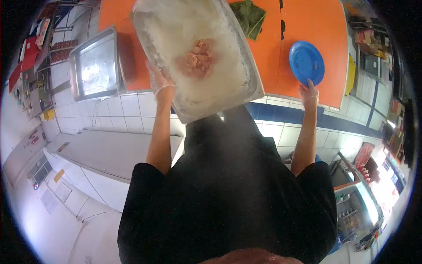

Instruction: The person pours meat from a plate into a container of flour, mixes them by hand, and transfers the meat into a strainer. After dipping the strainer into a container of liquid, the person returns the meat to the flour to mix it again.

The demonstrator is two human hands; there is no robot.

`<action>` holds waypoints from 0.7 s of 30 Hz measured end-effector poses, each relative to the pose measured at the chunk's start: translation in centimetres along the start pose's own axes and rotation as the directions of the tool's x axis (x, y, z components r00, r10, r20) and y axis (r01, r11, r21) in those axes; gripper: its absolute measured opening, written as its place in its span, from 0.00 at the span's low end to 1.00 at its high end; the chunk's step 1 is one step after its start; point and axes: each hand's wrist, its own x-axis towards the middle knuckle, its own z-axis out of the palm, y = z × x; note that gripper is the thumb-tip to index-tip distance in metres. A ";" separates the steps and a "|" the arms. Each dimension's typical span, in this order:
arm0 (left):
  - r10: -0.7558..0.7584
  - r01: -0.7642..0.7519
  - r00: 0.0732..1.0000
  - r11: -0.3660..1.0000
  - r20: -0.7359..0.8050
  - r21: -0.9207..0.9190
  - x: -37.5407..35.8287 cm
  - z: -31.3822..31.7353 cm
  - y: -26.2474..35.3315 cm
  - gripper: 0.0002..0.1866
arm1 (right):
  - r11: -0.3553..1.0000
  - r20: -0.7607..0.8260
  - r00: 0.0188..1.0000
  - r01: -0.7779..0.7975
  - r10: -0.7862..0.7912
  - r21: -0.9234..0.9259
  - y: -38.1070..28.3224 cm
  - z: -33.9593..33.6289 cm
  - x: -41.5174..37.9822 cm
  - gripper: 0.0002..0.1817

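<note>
A large translucent tub [257, 88] of whitish, powdery-looking material reaches past the near edge of the orange table. A pinkish-brown, meat-like lump [200, 59] sits on the white stuff near its middle. My left hand [160, 82], in a clear glove, grips the tub's left side; some of its fingers are hidden by the wall. Over the table's right part, my gloved right hand [309, 93] holds a blue plate [306, 61] by its near rim, with thumb or finger on top.
A metal pan [116, 66] stands at the table's left end. Green cloth [248, 18] lies beyond the tub on the orange table [303, 26]. A white chest-like appliance [118, 143] is at the lower left. Shelves with goods line both sides.
</note>
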 end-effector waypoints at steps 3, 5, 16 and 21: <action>0.132 -0.147 0.985 0.979 0.107 0.145 4.4 0.5 -0.4 0.38 | 0.907 -0.174 0.922 0.281 -0.346 -0.314 -0.7 -0.7 -3.8 0.26; 0.167 -0.192 0.974 0.968 0.156 0.162 8.1 1.2 0.1 0.37 | 0.686 -0.197 0.736 0.450 -0.648 -0.572 -1.7 0.6 -5.1 0.27; 0.417 -0.649 0.690 0.719 0.591 0.250 20.2 4.7 12.0 0.30 | -0.144 0.841 0.348 0.887 -0.414 -0.438 -6.1 21.1 -16.4 0.21; 0.485 -0.749 0.652 0.533 0.583 0.394 20.7 7.9 12.2 0.28 | -0.455 0.928 0.185 0.830 -0.322 -0.323 4.5 25.2 -8.9 0.25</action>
